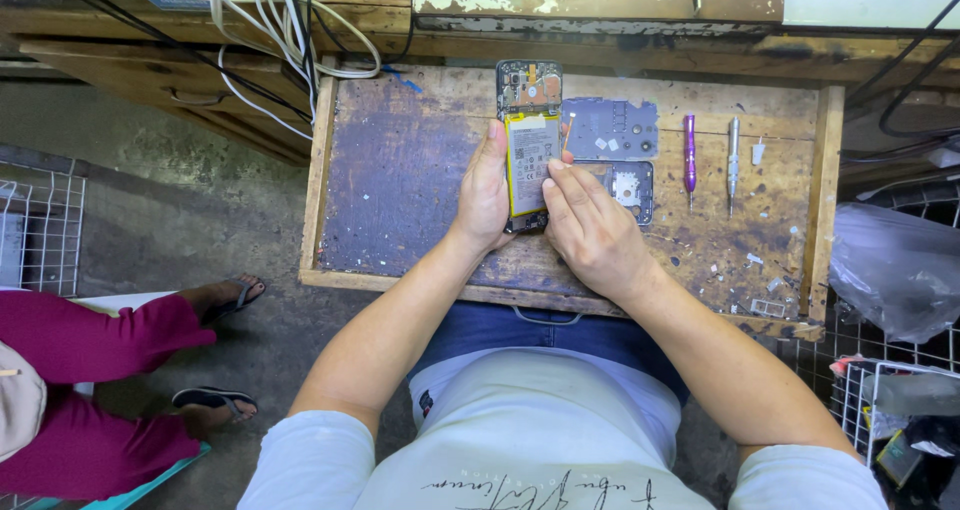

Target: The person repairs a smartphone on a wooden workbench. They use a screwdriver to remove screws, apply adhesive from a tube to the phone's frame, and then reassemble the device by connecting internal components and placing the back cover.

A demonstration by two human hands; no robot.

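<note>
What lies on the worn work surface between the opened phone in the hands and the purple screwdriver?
In the head view, two grey phone cover plates lie between the opened phone and the purple screwdriver.
</note>
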